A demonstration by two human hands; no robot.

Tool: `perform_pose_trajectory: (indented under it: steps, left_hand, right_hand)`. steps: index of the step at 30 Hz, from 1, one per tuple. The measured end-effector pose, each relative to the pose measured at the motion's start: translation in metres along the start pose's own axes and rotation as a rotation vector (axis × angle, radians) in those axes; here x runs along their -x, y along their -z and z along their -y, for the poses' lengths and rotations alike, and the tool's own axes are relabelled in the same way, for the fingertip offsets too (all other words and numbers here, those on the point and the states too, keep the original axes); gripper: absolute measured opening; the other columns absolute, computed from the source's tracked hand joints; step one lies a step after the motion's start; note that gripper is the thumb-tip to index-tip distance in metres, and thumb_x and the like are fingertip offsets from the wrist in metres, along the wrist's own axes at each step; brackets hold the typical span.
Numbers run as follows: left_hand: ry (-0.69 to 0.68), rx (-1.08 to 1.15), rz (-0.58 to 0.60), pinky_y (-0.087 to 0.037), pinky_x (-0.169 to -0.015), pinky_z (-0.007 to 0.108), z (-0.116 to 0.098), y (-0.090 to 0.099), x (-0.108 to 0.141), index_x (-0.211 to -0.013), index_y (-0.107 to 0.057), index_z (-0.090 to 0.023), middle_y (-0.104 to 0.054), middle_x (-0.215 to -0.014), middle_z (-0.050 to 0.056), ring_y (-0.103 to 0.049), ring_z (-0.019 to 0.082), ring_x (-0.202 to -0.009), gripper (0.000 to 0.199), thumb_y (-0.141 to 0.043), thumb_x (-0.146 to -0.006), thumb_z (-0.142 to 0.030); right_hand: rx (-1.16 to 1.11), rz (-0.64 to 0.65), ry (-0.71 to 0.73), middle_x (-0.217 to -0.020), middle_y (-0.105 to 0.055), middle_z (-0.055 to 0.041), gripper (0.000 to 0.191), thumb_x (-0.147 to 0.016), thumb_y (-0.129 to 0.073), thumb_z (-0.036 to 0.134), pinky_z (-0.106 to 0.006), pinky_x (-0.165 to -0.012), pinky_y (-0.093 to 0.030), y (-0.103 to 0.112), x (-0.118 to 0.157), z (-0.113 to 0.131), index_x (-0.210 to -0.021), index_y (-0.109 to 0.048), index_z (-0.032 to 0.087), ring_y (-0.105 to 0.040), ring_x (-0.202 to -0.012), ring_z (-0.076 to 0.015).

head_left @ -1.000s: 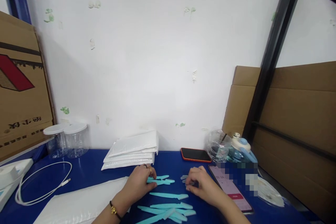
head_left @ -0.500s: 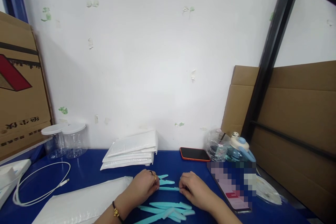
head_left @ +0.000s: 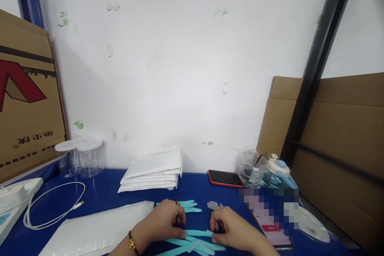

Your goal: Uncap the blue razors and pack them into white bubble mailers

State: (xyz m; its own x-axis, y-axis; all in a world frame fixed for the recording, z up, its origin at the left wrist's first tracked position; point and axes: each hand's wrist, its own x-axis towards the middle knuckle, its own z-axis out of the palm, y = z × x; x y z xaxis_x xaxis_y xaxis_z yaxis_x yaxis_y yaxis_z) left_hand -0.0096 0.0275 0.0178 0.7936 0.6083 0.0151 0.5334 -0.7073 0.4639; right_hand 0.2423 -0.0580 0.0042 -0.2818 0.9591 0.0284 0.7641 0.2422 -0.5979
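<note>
Several slim teal sticks that look like eyebrow razors lie in a loose, crossed pile (head_left: 192, 245) at the front of the table. At the top of that pile, my left hand (head_left: 166, 220) has its thumb and fingers closed at the left end of one eyebrow razor (head_left: 198, 233). My right hand (head_left: 229, 228) pinches near the same razor's right end. Beyond my left hand lies a smaller group of teal razors (head_left: 192, 207), partly hidden by its fingers. A small translucent piece (head_left: 212, 205) rests just behind my right hand.
A flat white packet (head_left: 99, 228) lies left, with stacked white packets (head_left: 153, 172) behind. Further left are a white cable (head_left: 30, 212) and clear jars (head_left: 91, 160). On the right are an orange-edged phone (head_left: 225, 178), another phone (head_left: 270, 228), a plastic cup (head_left: 252, 170) and a blue-lidded bottle (head_left: 277, 172).
Both hands have moved toward me, from a razor held between them to one on the front pile. The translucent piece now shows behind my right hand. The view has shifted slightly.
</note>
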Motion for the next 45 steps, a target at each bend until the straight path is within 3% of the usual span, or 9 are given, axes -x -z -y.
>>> perform_pose_trajectory:
  steps: [7,15,19,22,24,28,36,41,45]
  left_hand:
    - [0.116,0.082,0.049,-0.034,-0.052,0.019,-0.002,-0.002,-0.005,-0.075,-0.066,-0.020,-0.064,-0.069,-0.002,-0.053,0.012,-0.060,0.011,-0.061,-0.069,-0.027]
    - [0.201,-0.115,-0.139,-0.036,-0.062,0.023,0.032,0.017,-0.007,-0.078,-0.065,-0.022,-0.065,-0.076,-0.001,-0.057,0.015,-0.071,0.012,-0.059,-0.070,-0.028]
    - [0.124,-0.120,-0.232,-0.037,-0.070,0.025,0.020,0.016,-0.003,-0.086,-0.065,-0.024,-0.063,-0.089,-0.001,-0.055,0.017,-0.083,0.024,-0.069,-0.064,-0.030]
    - [0.006,-0.048,-0.110,-0.037,-0.071,0.024,0.003,0.007,-0.001,-0.085,-0.066,-0.027,-0.062,-0.090,-0.002,-0.054,0.016,-0.083,0.025,-0.073,-0.063,-0.037]
    - [-0.043,-0.040,-0.034,-0.037,-0.071,0.024,-0.003,0.000,-0.002,-0.085,-0.067,-0.028,-0.063,-0.088,-0.003,-0.055,0.016,-0.082,0.026,-0.074,-0.063,-0.039]
    - [-0.078,-0.106,-0.001,-0.037,-0.068,0.024,-0.003,-0.009,-0.006,-0.078,-0.066,-0.025,-0.065,-0.079,-0.002,-0.056,0.015,-0.075,0.009,-0.061,-0.077,-0.032]
    - [-0.138,-0.133,-0.095,-0.036,-0.076,0.026,0.003,-0.003,-0.007,-0.079,-0.063,-0.022,-0.066,-0.082,-0.001,-0.056,0.015,-0.079,0.012,-0.053,-0.084,-0.027]
    - [-0.052,-0.194,-0.117,-0.036,-0.073,0.027,0.018,0.013,-0.006,-0.073,-0.061,-0.020,-0.065,-0.081,0.001,-0.055,0.016,-0.076,0.018,-0.048,-0.084,-0.024]
    - [0.035,-0.211,-0.198,-0.035,-0.075,0.028,0.019,0.021,-0.002,-0.088,-0.061,-0.023,-0.063,-0.087,0.000,-0.055,0.017,-0.083,0.012,-0.054,-0.078,-0.024]
  right_hand:
    - [0.005,-0.017,-0.043,-0.074,-0.060,0.0019,0.003,-0.072,-0.061,0.017,-0.016,-0.055,-0.034,-0.005,-0.006,-0.002,-0.075,-0.063,0.018,-0.054,-0.064,-0.0100]
    - [0.091,-0.216,-0.112,-0.078,-0.062,-0.0009,0.003,-0.070,-0.063,0.015,-0.020,-0.059,-0.039,0.016,-0.006,-0.020,-0.072,-0.062,0.017,-0.056,-0.066,-0.0128]
    - [0.057,-0.162,-0.030,-0.079,-0.061,0.0008,0.009,-0.067,-0.068,0.018,-0.019,-0.061,-0.039,0.017,0.000,-0.010,-0.075,-0.063,0.018,-0.056,-0.070,-0.0124]
    - [0.059,0.003,0.023,-0.075,-0.059,0.0026,0.018,-0.059,-0.075,0.023,-0.018,-0.055,-0.036,0.008,0.002,-0.003,-0.072,-0.065,0.018,-0.055,-0.066,-0.0119]
    - [0.102,0.029,0.038,-0.072,-0.058,0.0033,0.014,-0.059,-0.072,0.021,-0.018,-0.054,-0.035,0.000,0.000,-0.001,-0.071,-0.064,0.018,-0.054,-0.064,-0.0111]
    - [0.222,-0.041,0.072,-0.070,-0.057,0.0031,0.008,-0.062,-0.058,0.012,-0.017,-0.052,-0.033,-0.011,-0.006,0.002,-0.067,-0.061,0.018,-0.052,-0.060,-0.0097]
    - [0.251,-0.105,0.110,-0.072,-0.057,0.0017,0.015,-0.064,-0.050,0.007,-0.017,-0.054,-0.032,-0.005,-0.010,0.011,-0.069,-0.057,0.018,-0.053,-0.063,-0.0106]
    - [0.236,-0.134,0.032,-0.073,-0.059,0.0007,0.014,-0.067,-0.050,0.007,-0.018,-0.055,-0.035,0.008,-0.007,-0.005,-0.069,-0.058,0.018,-0.053,-0.062,-0.0109]
    - [0.175,-0.215,-0.013,-0.077,-0.061,-0.0005,0.010,-0.075,-0.053,0.014,-0.020,-0.060,-0.037,0.016,-0.003,-0.008,-0.075,-0.061,0.018,-0.056,-0.067,-0.0123]
